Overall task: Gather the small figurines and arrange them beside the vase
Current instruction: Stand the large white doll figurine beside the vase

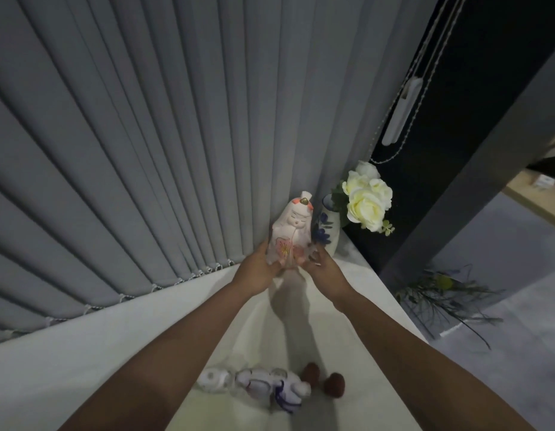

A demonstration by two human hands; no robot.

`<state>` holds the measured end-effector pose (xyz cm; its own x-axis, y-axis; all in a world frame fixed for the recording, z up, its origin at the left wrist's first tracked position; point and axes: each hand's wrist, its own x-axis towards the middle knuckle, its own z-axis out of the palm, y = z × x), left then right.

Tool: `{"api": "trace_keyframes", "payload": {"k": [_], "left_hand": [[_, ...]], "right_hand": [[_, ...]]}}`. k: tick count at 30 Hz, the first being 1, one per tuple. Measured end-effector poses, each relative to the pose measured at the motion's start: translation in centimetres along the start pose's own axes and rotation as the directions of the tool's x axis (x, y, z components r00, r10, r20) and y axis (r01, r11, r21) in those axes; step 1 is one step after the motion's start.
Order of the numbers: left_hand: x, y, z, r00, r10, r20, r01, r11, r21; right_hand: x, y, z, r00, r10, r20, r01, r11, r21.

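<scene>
Grey blinds (145, 150) are filling the upper left and centre of the frame, and below them the white tabletop (83, 362) is running from the lower left up toward centre right. At its far end, centre right, the vase (327, 231) with blue flowers painted on it is standing upright, holding white roses (367, 200).

We are reaching both arms toward that end. Just left of the vase we are holding the doll (290, 234), a pale figurine with a pink blossom on its robe, upright or nearly so. Our left hand (256, 272) is cupping its lower left side, fingers curled around the base. Our right hand (324, 269) is pressing against the lower right side, fingers partly closed on it. We cannot tell whether the base is touching the tabletop or hanging just above it, because the hands are covering it.

At the bottom centre, well apart from the vase, a white and purple figurine (270, 387) is lying on its side, with a small white piece (212, 379) just to its left; blur is hiding what that piece is. Two small brown pieces (312, 371) are sitting just to its right.

We are judging the task as early: one figurine is arriving beside the vase, not clearly released, and the cluster at the bottom is waiting to be carried up.
</scene>
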<state>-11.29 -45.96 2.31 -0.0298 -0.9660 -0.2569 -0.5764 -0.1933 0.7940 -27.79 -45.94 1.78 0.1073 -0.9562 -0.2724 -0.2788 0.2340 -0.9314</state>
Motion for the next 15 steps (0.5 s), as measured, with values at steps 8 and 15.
{"api": "trace_keyframes", "payload": {"k": [8,15], "left_hand": [[-9.1,-1.1,1.5,0.916,-0.087,0.391,0.001,0.977,0.215],[-14.8,-0.9,4.7,0.92,-0.073,0.386,-0.08,0.927,0.366]], "right_hand": [[-9.1,3.7,-2.8,0.98,0.194,0.051,-0.186,0.974,-0.13],[-15.5,8.9,-3.3,0.983,0.147,0.113,-0.114,0.959,-0.258]]}}
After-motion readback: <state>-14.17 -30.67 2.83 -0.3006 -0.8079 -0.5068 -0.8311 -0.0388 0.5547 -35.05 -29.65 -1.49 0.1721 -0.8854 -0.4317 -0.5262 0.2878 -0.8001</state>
